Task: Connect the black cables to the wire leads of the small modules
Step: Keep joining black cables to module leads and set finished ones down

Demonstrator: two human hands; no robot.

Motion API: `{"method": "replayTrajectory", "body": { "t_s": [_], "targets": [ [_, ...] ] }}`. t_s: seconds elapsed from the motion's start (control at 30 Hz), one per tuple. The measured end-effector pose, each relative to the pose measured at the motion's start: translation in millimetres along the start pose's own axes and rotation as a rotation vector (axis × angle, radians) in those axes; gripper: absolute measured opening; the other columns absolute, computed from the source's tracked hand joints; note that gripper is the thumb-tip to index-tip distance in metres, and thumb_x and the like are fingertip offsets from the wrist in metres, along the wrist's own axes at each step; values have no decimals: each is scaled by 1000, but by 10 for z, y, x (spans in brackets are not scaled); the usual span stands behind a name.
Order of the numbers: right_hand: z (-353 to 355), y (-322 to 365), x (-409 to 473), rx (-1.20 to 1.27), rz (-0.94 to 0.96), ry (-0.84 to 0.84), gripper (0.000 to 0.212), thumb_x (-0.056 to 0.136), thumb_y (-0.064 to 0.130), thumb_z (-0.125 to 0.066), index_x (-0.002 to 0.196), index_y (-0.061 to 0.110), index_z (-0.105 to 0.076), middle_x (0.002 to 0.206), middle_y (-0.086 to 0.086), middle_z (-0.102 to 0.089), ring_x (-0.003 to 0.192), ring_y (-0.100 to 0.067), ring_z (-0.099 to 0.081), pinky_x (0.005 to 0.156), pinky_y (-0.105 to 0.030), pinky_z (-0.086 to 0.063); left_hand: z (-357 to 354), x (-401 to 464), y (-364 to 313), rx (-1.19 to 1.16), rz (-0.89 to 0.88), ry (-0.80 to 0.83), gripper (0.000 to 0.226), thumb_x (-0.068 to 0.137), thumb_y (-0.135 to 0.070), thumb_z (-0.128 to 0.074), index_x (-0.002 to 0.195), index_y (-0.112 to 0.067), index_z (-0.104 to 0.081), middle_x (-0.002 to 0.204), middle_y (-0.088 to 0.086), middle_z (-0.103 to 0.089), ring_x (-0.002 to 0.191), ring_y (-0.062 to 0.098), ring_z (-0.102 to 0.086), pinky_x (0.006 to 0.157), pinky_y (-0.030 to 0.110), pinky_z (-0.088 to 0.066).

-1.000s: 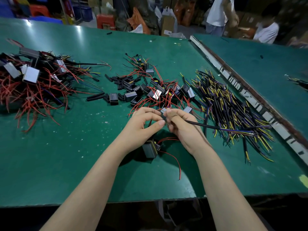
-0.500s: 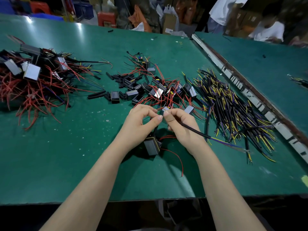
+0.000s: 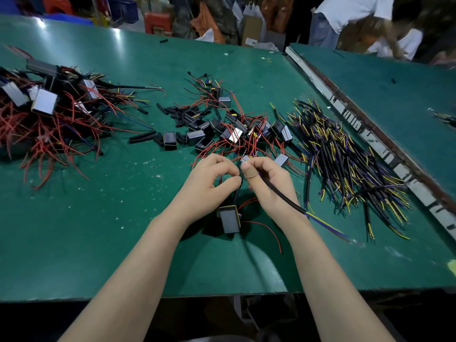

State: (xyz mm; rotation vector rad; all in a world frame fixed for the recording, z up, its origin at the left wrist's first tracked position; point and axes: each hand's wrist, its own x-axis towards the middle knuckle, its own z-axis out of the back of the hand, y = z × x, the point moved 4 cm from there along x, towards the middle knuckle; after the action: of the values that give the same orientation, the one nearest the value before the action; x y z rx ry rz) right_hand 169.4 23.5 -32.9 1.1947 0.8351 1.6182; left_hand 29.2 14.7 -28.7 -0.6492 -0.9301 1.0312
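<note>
Head view: right hand (image 3: 267, 183) pinches a thin, bendy black cable (image 3: 283, 198) near its tip. Left hand (image 3: 209, 183) pinches a fine wire by its fingertips; the small module (image 3: 229, 218) dangling below looks light.

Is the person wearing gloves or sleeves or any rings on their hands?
No gloves. The left hand and the right hand are bare, and both forearms are bare to the bottom edge of the picture, with no sleeve in view. No ring, watch or bracelet shows. The nails look short and plain.
</note>
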Motion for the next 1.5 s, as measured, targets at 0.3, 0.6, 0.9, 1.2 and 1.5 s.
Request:
{"method": "replayTrajectory", "body": {
  "t_s": [0.3,0.6,0.9,1.2,1.5],
  "targets": [
    [16,8,-12,148,-74,59,13,93,27,-58,87,23,-68,71,7,-60,64,-6,-51,65,-22,-44,-23,0,17,-94,-11,49,14,90,-20,-61,79,-29,-63,107,-9,-53,101,-9,-47,86,5,-32],
    [17,-130,36,355,-86,222,33,88,51,-59,109,27,-69,71,7,-49,58,-7,-38,55,-15,-35,-24,-56,-30,-256,38,193,19,92,-18,-55,79,-28,-64,125,-8,-42,110,-7,-45,89,13,-37],
    [-15,-100,8,366,-72,287,29,84,52,-63,96,27,-72,74,10,-61,61,-6,-44,59,-16,-39,-11,-93,-124,-389,113,308,15,87,-24,-52,77,-19,-62,121,4,-46,110,-1,-46,89,7,-37],
    [34,7,-32,-202,39,-31,14,93,19,-60,81,14,-66,79,2,-58,68,2,-46,66,-12,-34,4,-24,-5,-83,97,55,18,93,-20,-56,78,-26,-64,111,-12,-47,117,12,-40,106,31,-28],
    [-30,132,-98,-549,514,-237,20,96,14,-53,91,-1,-66,83,-11,-54,70,-26,-54,61,-43,-47,21,-4,36,-63,180,-2,29,91,-23,-56,64,-33,-59,106,-21,-46,117,9,-32,107,41,-22]
  ]
}}
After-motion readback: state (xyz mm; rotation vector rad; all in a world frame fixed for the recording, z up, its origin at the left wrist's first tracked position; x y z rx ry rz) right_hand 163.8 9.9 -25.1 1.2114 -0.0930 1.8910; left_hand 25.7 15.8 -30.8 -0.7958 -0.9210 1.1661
